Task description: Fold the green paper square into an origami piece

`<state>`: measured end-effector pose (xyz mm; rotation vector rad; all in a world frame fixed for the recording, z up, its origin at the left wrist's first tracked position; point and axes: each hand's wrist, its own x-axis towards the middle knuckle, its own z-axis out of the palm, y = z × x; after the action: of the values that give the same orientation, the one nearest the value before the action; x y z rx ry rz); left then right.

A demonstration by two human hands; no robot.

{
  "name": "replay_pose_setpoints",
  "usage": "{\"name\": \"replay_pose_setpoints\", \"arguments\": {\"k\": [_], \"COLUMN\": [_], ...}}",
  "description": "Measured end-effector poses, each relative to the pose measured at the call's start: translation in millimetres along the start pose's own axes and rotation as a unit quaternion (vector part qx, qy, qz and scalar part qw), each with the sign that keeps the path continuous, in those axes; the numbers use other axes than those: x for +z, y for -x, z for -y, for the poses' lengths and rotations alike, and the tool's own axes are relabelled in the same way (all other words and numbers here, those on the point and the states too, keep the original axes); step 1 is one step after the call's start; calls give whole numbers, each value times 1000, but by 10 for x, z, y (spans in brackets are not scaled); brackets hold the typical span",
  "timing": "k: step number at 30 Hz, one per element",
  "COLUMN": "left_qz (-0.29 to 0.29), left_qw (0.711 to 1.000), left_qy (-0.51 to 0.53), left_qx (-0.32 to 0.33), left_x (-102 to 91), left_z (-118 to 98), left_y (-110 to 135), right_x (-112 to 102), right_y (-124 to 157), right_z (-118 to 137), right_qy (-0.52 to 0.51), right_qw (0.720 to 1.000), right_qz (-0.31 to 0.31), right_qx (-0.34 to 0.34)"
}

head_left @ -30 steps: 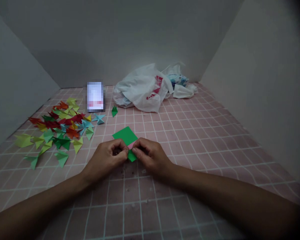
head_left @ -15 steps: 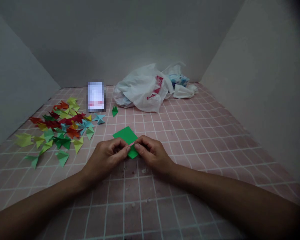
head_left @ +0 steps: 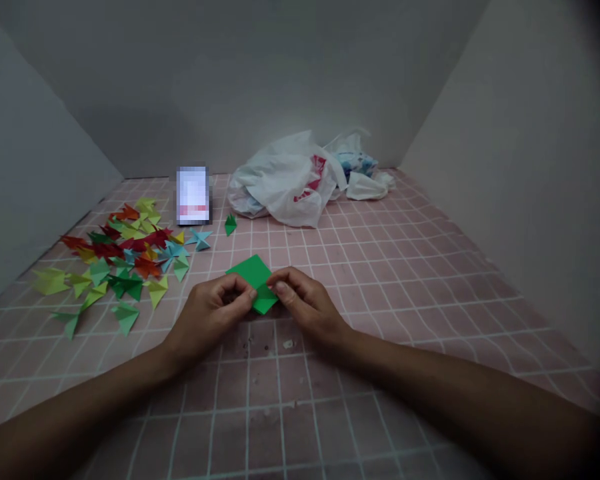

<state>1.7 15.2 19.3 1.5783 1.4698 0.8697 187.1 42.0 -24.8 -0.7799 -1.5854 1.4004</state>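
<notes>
A green paper square (head_left: 254, 277) lies on the pink tiled tabletop (head_left: 380, 267) in front of me, its near corner folded back. My left hand (head_left: 215, 313) has curled fingers pinching the paper's near left edge. My right hand (head_left: 300, 303) pinches the near right edge, thumb and fingers pressed on the fold. Both hands rest on the table and meet at the paper's near corner.
A heap of several folded paper pieces (head_left: 115, 260) in red, green, yellow and blue spreads at the left. One small green folded piece (head_left: 230, 224) sits apart. A blurred card (head_left: 193, 195) stands at the back, beside white plastic bags (head_left: 295, 180). Grey walls enclose three sides.
The pink underside that showed between my fingertips is now covered; the green flap has been pressed down. Both hands shifted slightly away from me.
</notes>
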Motion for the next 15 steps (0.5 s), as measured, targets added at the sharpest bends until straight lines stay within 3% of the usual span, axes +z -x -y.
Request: {"name": "replay_pose_setpoints", "arguments": {"k": [3,7,15], "left_qz": [-16,3,29], "left_qw": [997,991,983], "left_qy": [65,124,180], "left_qx": [-35,-45,-19], "left_x": [-4,14,83], "left_z": [34,37,80], "left_y": [-28,-22,19], "right_x": [13,12,5], "right_y": [-9,2,16], "right_z": [11,18,22], "right_qy": [-29,68,57], "right_qw": [999,995,997], "right_qz": [4,3,-43], "right_qx": [-34,-72,-28]}}
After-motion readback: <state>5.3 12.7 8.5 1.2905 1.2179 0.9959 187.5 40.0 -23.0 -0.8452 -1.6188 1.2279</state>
